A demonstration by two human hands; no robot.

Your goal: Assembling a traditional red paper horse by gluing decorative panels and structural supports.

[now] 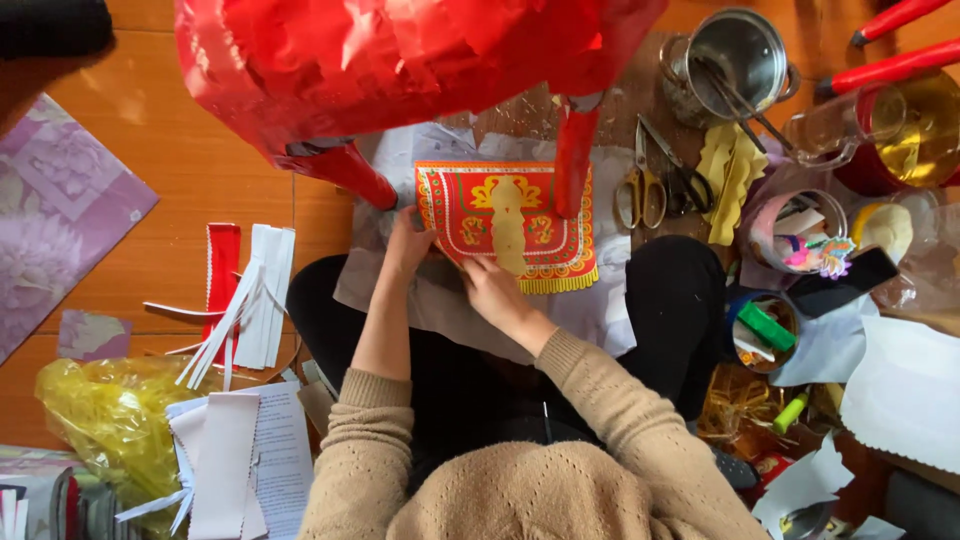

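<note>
- The fingers of the left hand (407, 243) are curled onto the left edge of a red and gold patterned paper (505, 222), which is pinched there at its lower left corner.
- The fingers of the right hand (492, 285) are pressed together along the near edge of the same paper, the fingertips hidden under it, so how they grip cannot be told.
- The patterned paper is held flat in the middle of the scene, above a white sheet (590, 305) spread over the lap, with a pale yellow cut-out shape in its centre and a yellow fringe on its near right edge.
- Beige knitted sleeves (610, 400) are seen reaching from the near edge toward the paper.
- Just beyond the paper, a large red crinkled paper form (400, 60) is seen overhanging it, with two red legs coming down at the paper's far corners.
- To the right of the paper, yellow-handled scissors (640, 185) and black-handled scissors (682, 175) are laid side by side.
- Farther right, a steel pot (735, 55) with tools in it, yellow paper pieces (730, 175) and a small tub (795, 230) of bits are set.
- To the left, red and white paper strips (245, 290) are laid on the wooden floor (180, 150), with a yellow plastic bag (110, 415) nearer.
</note>
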